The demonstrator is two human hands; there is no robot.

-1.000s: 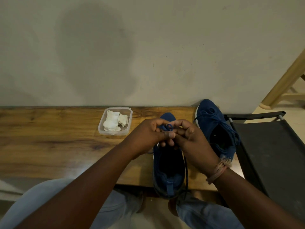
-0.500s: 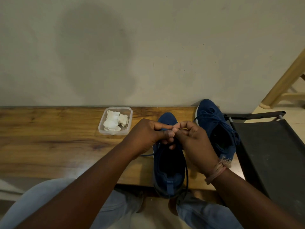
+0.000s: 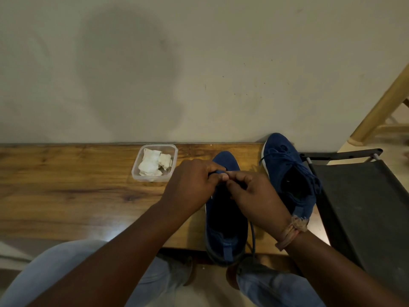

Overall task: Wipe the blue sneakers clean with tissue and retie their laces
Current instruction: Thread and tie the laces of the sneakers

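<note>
Wooden counter (image 3: 66, 196) runs along a plain grey wall (image 3: 199, 63). Near sneaker (image 3: 223, 229) stands on the counter, toe to the wall, heel over the counter's front edge. Both hands meet over its lace area: left hand (image 3: 190, 185) and right hand (image 3: 254, 196) each have fingers curled, pinching the blue lace (image 3: 218, 172) between them. One lace end hangs down beside the near sneaker's heel. Second sneaker (image 3: 287, 173) stands just right of the near sneaker, toe at the wall, laces loose. Clear tub (image 3: 155, 178) holding crumpled tissue (image 3: 152, 165) sits left of the near sneaker, close to the wall. Black chair (image 3: 365, 207) stands right of the second sneaker.
</note>
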